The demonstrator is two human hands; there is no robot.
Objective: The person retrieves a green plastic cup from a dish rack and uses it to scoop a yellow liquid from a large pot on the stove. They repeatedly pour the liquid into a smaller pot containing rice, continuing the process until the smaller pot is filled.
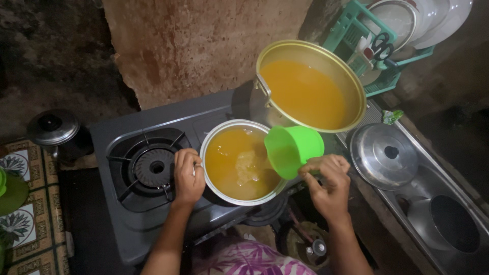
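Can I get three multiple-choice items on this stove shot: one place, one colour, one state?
1. Where is the left hand?
A. on the rim of the small pot
B. on the pot lid
C. in the dish rack

2. What colour is the cup?
A. red
B. green
C. white

3. What state is the cup in?
A. upright on the stove
B. upside down on the counter
C. tipped over the small pot

Answers:
1 A, its fingers rest at the pot's left rim.
2 B, it is bright green plastic.
3 C, the right hand holds it tilted, mouth towards the pot.

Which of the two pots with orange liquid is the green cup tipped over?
The smaller pot, nearer the person, beside the left hand. The larger pot sits behind, tilted.
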